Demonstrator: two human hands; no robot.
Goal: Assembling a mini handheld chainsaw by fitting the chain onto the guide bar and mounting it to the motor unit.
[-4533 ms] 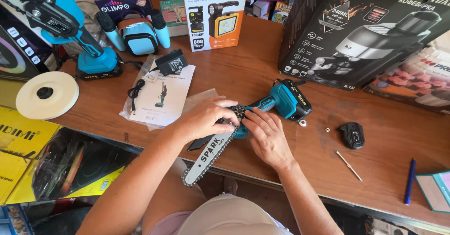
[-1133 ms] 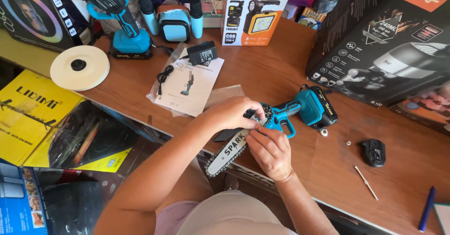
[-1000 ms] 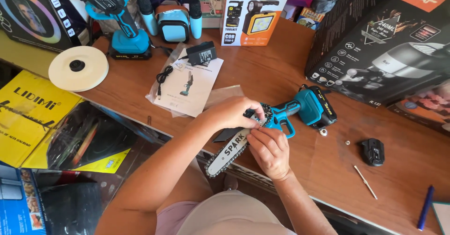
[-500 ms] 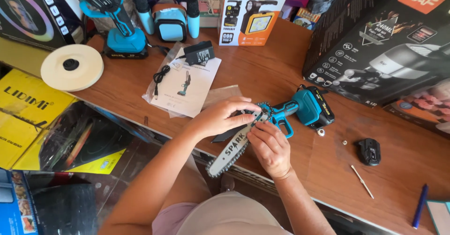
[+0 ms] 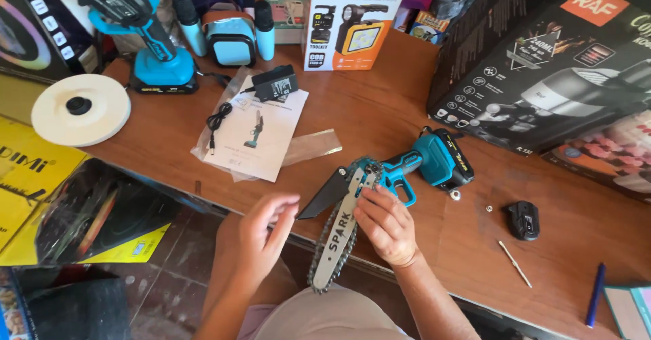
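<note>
Small blue chainsaw point(image 5: 407, 170) on wooden table point(image 5: 380, 103), bar overhanging front edge. Right hand point(image 5: 386, 225) presses bar, fingers loosely curled; left hand point(image 5: 261, 235) open, off it. Chain loose, sharp; probably heavy at battery end — take by handle.
</note>
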